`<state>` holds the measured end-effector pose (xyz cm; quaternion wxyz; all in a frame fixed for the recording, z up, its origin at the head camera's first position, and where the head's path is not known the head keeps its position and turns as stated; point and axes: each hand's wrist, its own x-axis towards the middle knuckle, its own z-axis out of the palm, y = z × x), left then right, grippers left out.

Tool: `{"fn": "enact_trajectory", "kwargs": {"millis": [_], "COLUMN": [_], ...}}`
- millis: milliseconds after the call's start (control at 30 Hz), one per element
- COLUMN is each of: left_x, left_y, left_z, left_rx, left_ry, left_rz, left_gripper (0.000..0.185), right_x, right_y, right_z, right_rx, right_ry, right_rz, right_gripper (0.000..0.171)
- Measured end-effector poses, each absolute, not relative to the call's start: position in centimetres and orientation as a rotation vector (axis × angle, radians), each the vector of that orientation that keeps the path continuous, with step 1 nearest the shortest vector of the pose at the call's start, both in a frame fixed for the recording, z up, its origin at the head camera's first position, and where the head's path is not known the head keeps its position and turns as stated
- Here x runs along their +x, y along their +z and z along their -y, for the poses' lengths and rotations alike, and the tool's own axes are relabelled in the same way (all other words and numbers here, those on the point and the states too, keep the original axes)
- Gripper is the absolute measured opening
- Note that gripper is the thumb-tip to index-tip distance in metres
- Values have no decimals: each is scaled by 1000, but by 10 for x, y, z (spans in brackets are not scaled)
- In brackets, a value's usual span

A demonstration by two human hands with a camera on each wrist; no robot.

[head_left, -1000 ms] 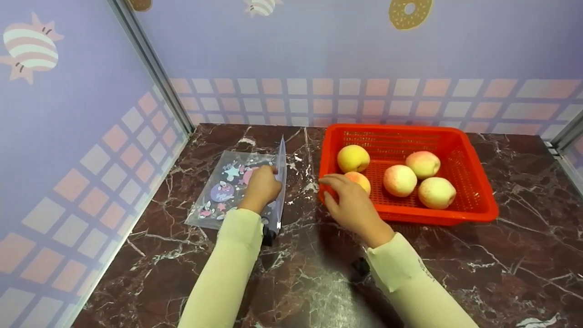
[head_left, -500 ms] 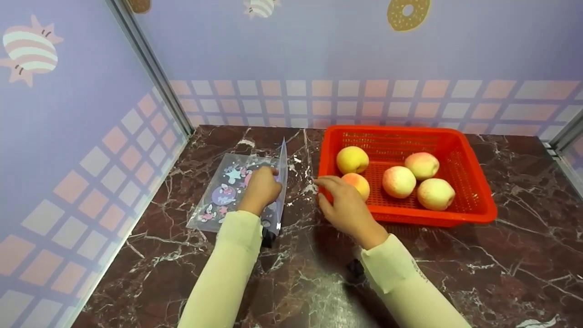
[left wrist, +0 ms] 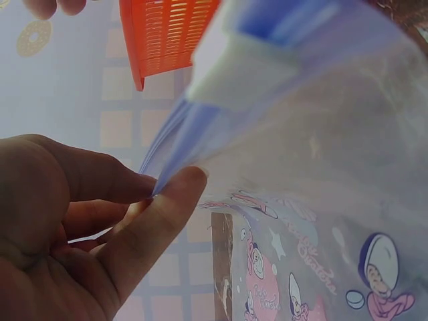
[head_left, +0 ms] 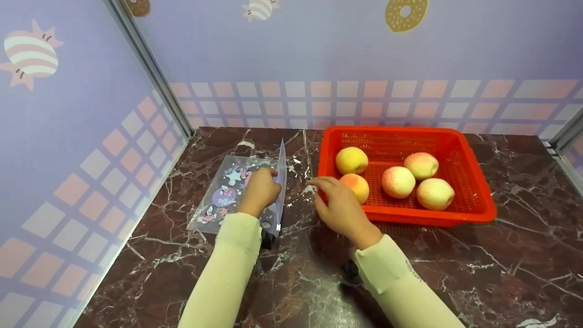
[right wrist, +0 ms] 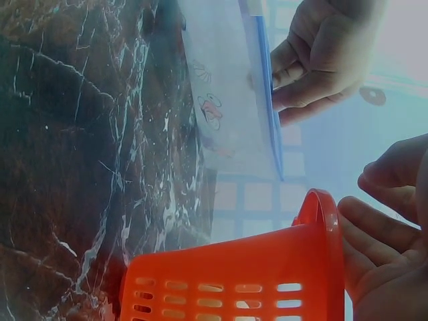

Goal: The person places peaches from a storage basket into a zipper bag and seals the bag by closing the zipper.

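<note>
A clear zip bag (head_left: 224, 197) printed with cartoon figures lies on the left of the table, its zip edge raised. At that edge, my left hand (head_left: 260, 191) pinches the blue zip strip (left wrist: 175, 144) between thumb and finger, as the left wrist view shows. A white slider (left wrist: 241, 70) sits on the strip. My right hand (head_left: 341, 207) hovers by the near left corner of the red basket (head_left: 480, 182), fingers loosely bent and holding nothing. Closest to it in the basket is an orange-yellow peach (head_left: 356, 187), partly behind the hand.
Also in the basket are a yellow peach (head_left: 351, 160) and several paler ones, including a pinkish peach (head_left: 398, 182). A patterned wall (head_left: 291, 50) closes the back of the marbled table (head_left: 524, 255), and another panel (head_left: 82, 150) bounds the left.
My right hand has drifted slightly left, away from the orange-yellow peach, which now shows more. The left hand keeps its pinch on the bag's edge.
</note>
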<state>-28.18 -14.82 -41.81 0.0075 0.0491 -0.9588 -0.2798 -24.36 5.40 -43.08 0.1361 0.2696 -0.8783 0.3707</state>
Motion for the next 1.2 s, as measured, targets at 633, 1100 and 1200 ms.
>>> {"fn": "enact_trajectory", "kwargs": {"millis": [633, 1100, 1200], "left_x": [-280, -278, -279], "left_y": [-417, -416, -416], "left_z": [151, 150, 149], "left_rx": [132, 121, 113], "left_ry": [-826, -845, -856], "left_rz": [2990, 2969, 2958], "left_gripper": [46, 42, 42], "right_x": [-240, -239, -239], "right_y": [-430, -429, -430], "right_z": [-41, -34, -33], "right_rx": [833, 847, 845], "right_ry": [1062, 1059, 1058], "right_rz": [2473, 2500, 2515], "right_gripper": [31, 32, 33]}}
